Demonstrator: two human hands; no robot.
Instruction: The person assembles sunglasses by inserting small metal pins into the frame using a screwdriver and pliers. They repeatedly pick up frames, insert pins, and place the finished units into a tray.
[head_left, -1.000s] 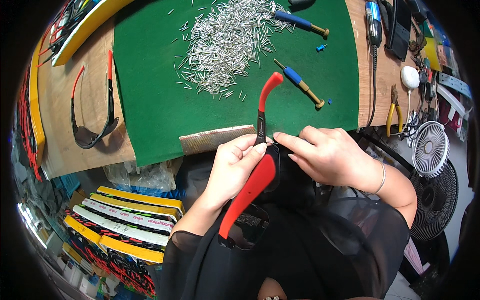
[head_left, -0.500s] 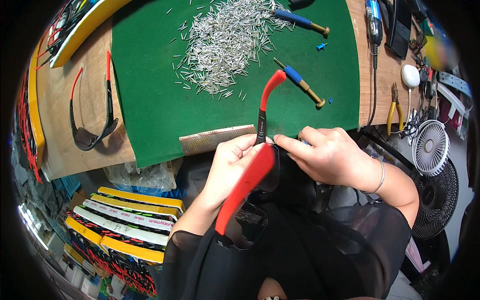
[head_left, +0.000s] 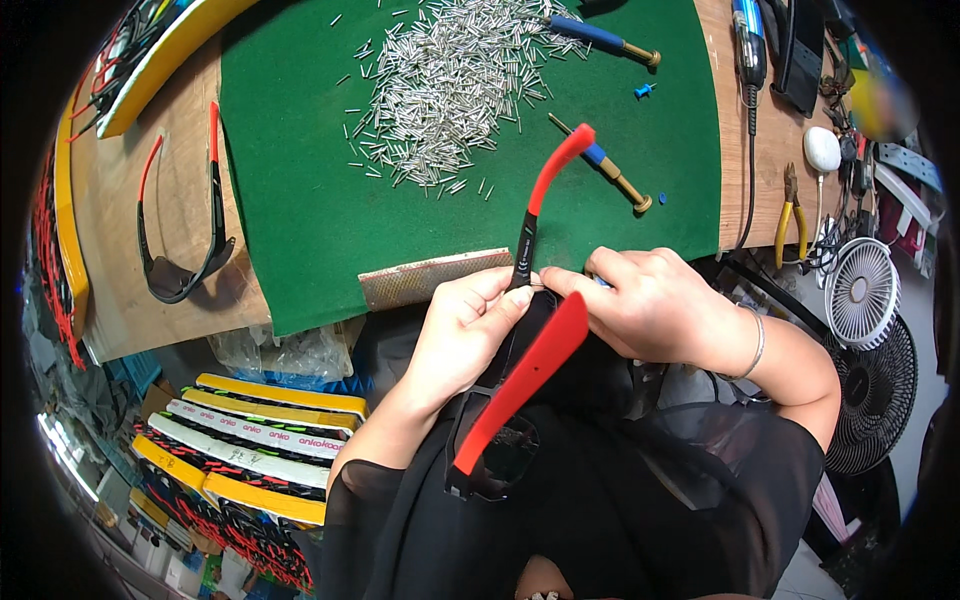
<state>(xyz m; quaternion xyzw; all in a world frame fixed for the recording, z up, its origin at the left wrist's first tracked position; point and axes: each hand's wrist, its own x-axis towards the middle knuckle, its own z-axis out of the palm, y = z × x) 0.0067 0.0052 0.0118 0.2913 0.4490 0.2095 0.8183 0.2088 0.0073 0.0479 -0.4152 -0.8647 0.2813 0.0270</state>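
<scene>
My left hand (head_left: 458,335) is closed on a pair of glasses (head_left: 524,385) with red and black temples, pinching the black part of one temple close to its hinge. That temple points up over the green mat, while the wide red one slants down toward my chest; a dark lens lies against my black clothing. My right hand (head_left: 655,308) is closed, its index fingertip meeting the glasses at the hinge. A thin shiny piece shows at that fingertip, and a bit of blue shows between the curled fingers. What the right hand grips is mostly hidden.
On the green mat (head_left: 300,200) lie a pile of small metal pins (head_left: 440,100), two blue-handled screwdrivers (head_left: 622,182) and a textured strip (head_left: 432,278). Another pair of glasses (head_left: 180,275) rests at left. Pliers (head_left: 790,218) and a small fan (head_left: 862,292) are at right. Boxes of temples (head_left: 250,440) stand lower left.
The glasses have turned in my left hand: the upper temple's tip and the lower red temple have shifted right. My right hand has moved slightly left and closer against the hinge.
</scene>
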